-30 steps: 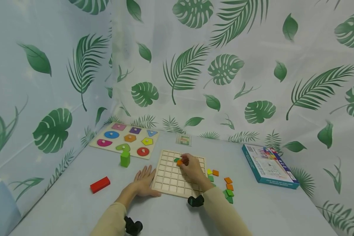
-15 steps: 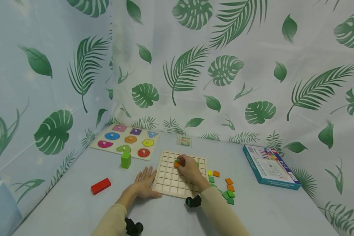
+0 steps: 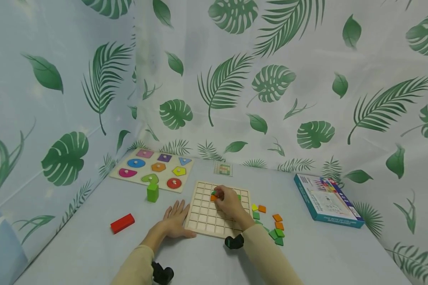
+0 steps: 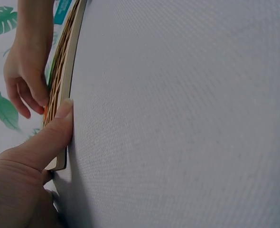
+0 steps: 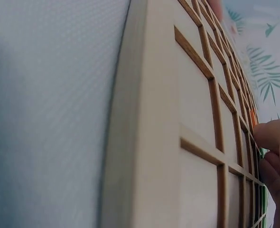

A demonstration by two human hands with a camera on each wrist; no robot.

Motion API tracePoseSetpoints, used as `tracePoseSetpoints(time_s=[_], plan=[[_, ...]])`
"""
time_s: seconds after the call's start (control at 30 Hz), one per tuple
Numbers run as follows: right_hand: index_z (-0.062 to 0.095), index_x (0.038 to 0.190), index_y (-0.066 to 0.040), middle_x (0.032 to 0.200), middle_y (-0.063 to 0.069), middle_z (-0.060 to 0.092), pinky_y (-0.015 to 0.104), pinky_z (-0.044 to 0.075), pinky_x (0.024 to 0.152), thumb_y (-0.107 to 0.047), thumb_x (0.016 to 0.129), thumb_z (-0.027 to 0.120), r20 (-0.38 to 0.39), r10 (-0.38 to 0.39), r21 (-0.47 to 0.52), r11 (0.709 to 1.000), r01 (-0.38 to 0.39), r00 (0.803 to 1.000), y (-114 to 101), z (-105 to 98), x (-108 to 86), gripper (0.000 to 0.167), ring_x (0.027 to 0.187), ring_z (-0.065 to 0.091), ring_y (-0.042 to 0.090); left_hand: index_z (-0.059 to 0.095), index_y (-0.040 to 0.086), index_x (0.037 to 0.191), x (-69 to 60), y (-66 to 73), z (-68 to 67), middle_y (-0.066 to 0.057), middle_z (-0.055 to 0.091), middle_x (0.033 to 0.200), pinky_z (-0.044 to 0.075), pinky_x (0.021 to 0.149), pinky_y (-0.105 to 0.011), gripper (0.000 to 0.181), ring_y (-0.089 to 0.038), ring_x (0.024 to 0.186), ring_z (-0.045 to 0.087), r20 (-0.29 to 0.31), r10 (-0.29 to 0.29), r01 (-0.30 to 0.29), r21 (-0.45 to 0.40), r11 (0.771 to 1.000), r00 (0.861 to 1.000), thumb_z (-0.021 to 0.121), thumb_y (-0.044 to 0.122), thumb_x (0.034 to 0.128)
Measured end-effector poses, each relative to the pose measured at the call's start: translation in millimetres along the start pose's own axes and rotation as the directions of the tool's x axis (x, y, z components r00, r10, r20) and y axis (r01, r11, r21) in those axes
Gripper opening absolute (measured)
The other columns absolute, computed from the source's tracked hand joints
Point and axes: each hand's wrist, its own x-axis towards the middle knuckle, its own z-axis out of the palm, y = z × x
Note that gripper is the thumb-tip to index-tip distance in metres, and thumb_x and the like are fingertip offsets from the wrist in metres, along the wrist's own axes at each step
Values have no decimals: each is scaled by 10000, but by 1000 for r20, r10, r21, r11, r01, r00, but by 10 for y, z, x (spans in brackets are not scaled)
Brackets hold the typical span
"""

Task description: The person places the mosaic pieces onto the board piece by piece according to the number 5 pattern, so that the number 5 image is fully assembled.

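Your right hand [image 3: 230, 204] has slid slightly left since a second ago, the orange tile [image 3: 213, 198] going with it, and a green tile [image 3: 239, 197] now shows right of your knuckles. That orange tile sits in the upper middle of the wooden grid board [image 3: 205, 215], near the centre of the frame, just below a dark green piece [image 3: 213, 192] partly hidden by your fingertips. Your right fingers are bent, with a tip touching the orange tile; you cannot tell from these views whether it is pinched or only touched.

Your left hand [image 3: 175, 225] lies flat left of the board, fingers straight and spread, gripping nothing; in the left wrist view your thumb rests against the board's edge.

Right of the board, you have loose tiles scattered beside your forearm, among them a yellow tile [image 3: 254, 207] and a bright green tile [image 3: 279, 232]. At upper left of the table [image 3: 207, 261] lies a knob puzzle [image 3: 165, 175], with a green block [image 3: 152, 193] upright just below it and a red block [image 3: 123, 223] lower left. Above the board is a small patterned card [image 3: 223, 168]; a teal-edged box [image 3: 328, 202] lies right of centre.
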Motion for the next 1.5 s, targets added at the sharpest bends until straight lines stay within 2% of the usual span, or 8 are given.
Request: tracePoseSetpoints(time_s=[0.17,0.37,0.5,0.77,0.93,1.07,1.33,1.5], plan=[[589,1149,22,950,73,637,289,526,729,53,815,631,-16,-1,8,1000,1,1000,-11,-28,-26,338,843,609,174,232,1,1480,-3,16,1,-227,88,1547,4,1119,-529,1004,-378,1418,-17,-5,-6,6,22,1000,1000,733,487,757],[608,1124,33,936,97,652,295,533,714,34,836,648,-80,-8,-13,1000,7,997,32,-104,-90,290,833,623,191,228,-2,1480,-12,8,0,-228,87,1547,5,1120,-528,1014,-377,1418,-15,-12,-8,8,21,1000,1000,735,491,754],[609,1127,39,942,113,650,313,532,716,24,849,645,-119,17,-3,1000,-18,993,86,-197,-161,281,847,619,205,206,-11,1483,-13,-5,0,-229,62,1550,-22,1120,-518,1018,-376,1417,-40,7,-7,7,12,1000,1000,727,484,763],[612,1106,61,940,167,644,363,539,742,80,826,641,-188,42,-8,999,-44,981,245,-434,-288,282,862,620,274,219,-15,1478,-10,-23,17,-233,70,1547,-10,1120,-523,1005,-380,1417,-25,4,-7,7,13,1000,1000,728,478,766],[613,1124,44,958,149,642,372,533,762,30,853,639,-194,81,-31,996,-88,978,362,-546,-384,272,882,613,260,219,-18,1478,7,-41,16,-233,62,1548,-18,1117,-526,1011,-384,1416,-29,-2,4,-4,-2,1000,1000,737,468,759],[618,1127,36,962,141,648,378,531,752,6,855,643,-222,120,-29,991,-129,968,456,-635,-467,275,888,612,254,209,-6,1485,55,-91,76,-216,49,1554,-42,1119,-508,1035,-363,1420,-49,-19,10,-10,-7,1000,1000,736,494,748],[606,1140,-19,1020,96,636,392,515,811,-44,879,622,-226,271,-93,950,-298,936,550,-811,-647,263,939,595,232,195,7,1493,101,-125,122,-206,39,1558,-52,1118,-503,1047,-350,1421,-63,-14,-2,2,8,1000,1000,736,502,745],[614,1108,3,988,107,644,408,515,820,-29,866,619,-239,267,-128,945,-303,934,642,-903,-736,245,916,599,249,202,-1,1489,112,-127,125,-214,40,1555,-44,1117,-513,1041,-364,1418,-61,-18,1,-1,6,1000,1000,739,492,746]])
